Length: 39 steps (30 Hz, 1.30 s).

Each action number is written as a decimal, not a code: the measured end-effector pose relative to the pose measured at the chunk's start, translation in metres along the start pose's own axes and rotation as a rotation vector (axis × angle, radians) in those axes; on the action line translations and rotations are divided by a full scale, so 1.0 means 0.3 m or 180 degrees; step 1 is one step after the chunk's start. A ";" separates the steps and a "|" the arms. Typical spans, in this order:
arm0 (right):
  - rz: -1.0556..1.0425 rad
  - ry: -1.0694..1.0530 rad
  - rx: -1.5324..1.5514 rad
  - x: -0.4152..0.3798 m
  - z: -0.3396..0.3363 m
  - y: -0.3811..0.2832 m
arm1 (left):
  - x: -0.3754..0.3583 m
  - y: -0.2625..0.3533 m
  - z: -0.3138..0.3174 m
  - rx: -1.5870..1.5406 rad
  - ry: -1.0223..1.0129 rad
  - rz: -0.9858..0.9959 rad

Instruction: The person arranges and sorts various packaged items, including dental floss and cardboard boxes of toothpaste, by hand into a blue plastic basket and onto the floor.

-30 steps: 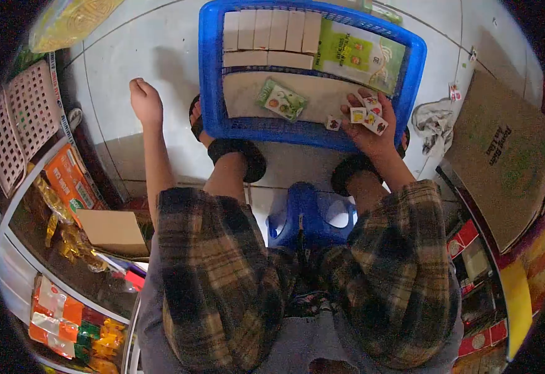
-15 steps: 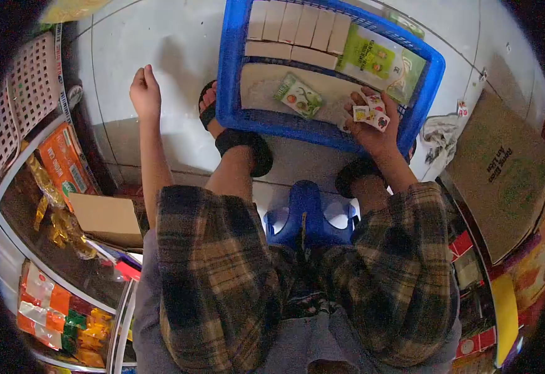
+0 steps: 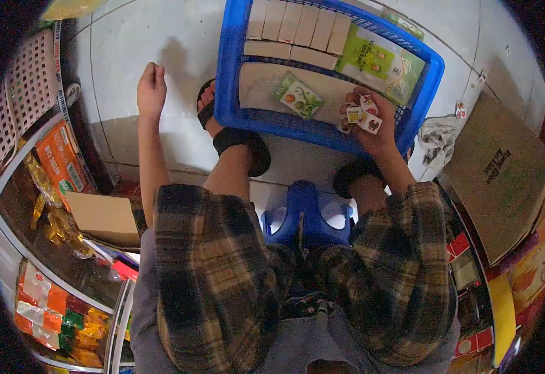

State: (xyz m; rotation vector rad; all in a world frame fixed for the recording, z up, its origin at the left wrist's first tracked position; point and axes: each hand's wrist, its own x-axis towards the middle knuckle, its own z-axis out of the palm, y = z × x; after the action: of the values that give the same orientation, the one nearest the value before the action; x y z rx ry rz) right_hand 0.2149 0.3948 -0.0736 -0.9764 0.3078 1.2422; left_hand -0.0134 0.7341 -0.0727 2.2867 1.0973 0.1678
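Observation:
My right hand (image 3: 381, 132) is over the near right part of a blue plastic basket (image 3: 434, 87), its fingers curled around several small white cards (image 3: 364, 115) with coloured pictures. To the left of the basket, my left hand (image 3: 152, 92) is raised above the floor tiles with its fingers folded in. Whatever may be inside those fingers is hidden. A small green packet with printed pictures (image 3: 298, 95) lies in the basket's near compartment. Behind it stand pale boxes in a row (image 3: 300, 25), beside a larger green and white packet (image 3: 378, 62).
Between my legs is a blue plastic stool (image 3: 303, 212). On the left, a glass-fronted shelf holds an orange box (image 3: 64, 156) and packets. A brown cardboard piece (image 3: 500, 181) leans on the right, near a crumpled wrapper (image 3: 437, 140). My sandalled feet flank the basket's near side.
My left hand has shifted slightly right, with its fingers still folded. The cards in my right hand have tilted and moved a little left.

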 end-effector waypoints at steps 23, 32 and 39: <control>-0.0436 -0.0923 -0.7834 -0.016 0.123 -0.099 | -0.129 0.489 0.243 0.0318 -0.0845 0.1770; -0.0604 -0.1086 -0.6917 -0.044 0.081 -0.001 | -0.192 0.586 0.391 0.1066 -0.1467 0.1296; -0.1421 0.0171 -0.6673 -0.088 0.066 0.011 | -0.190 0.586 0.370 0.0831 -0.1705 0.1265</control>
State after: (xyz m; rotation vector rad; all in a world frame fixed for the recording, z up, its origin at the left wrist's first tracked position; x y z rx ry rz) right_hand 0.1970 0.3927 -0.0459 -2.5559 -1.4464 0.7532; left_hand 0.1065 0.5557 -0.0575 2.5409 0.4049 -0.4368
